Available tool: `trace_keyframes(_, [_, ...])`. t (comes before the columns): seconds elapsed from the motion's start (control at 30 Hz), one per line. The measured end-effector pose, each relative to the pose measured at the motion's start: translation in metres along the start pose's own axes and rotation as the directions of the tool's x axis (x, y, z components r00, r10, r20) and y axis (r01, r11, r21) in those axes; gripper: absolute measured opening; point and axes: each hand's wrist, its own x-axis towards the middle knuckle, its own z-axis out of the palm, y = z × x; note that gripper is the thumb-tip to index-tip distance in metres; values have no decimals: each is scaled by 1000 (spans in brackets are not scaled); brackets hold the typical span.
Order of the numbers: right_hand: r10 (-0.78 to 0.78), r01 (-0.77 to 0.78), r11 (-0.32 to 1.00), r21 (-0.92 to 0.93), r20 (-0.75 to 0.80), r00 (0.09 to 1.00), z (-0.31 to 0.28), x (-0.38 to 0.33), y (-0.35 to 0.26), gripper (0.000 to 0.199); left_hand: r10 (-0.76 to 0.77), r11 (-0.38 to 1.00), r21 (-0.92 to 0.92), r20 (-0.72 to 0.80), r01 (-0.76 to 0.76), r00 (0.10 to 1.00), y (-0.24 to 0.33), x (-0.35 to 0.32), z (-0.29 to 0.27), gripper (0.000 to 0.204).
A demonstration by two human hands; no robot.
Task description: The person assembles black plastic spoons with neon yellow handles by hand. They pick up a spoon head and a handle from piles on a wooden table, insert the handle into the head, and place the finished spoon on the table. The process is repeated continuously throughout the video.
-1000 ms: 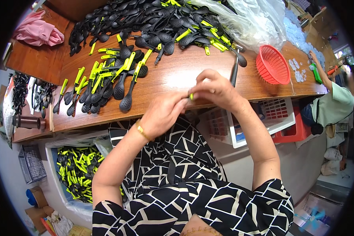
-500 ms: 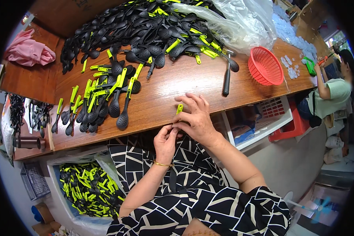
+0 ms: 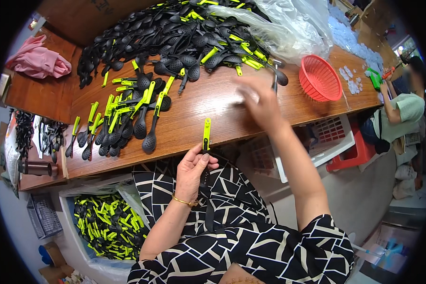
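Note:
My left hand (image 3: 192, 173) is closed on a spoon with a lime-green handle (image 3: 207, 132) at the table's front edge. The handle points up and away from me. Its black lower part runs down behind my fingers, and the bowl is hard to make out against the dark patterned clothing. Blurred by motion, my right hand (image 3: 260, 106) is raised over the table beside a hammer (image 3: 275, 85), covering the lower part of its handle. Whether it touches the hammer cannot be made out. Left of my hands lie several black perforated spoons (image 3: 149, 140) with lime-green handles.
A big heap of black spoons (image 3: 175, 38) fills the back, beside clear plastic sheeting (image 3: 293, 28). A red basket (image 3: 319, 78) stands at right. Below left is a bin of green-handled spoons (image 3: 109, 227). Pink cloth (image 3: 38, 59) lies far left. Another person (image 3: 397, 113) works far right.
My right hand has left my left hand and moved up and right to the hammer. My left hand now holds the spoon alone, more of its handle showing.

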Motion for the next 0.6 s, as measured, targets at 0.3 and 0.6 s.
trace_keyframes(0.3, [169, -92, 890, -446, 136, 976, 28, 61, 101, 30, 325, 906, 318, -101, -279, 940, 67, 41, -22, 26])
trace_keyframes(0.6, [58, -85, 943, -321, -94, 994, -2, 47, 63, 15, 832, -293, 917, 385, -272, 400, 116, 103, -34, 45])
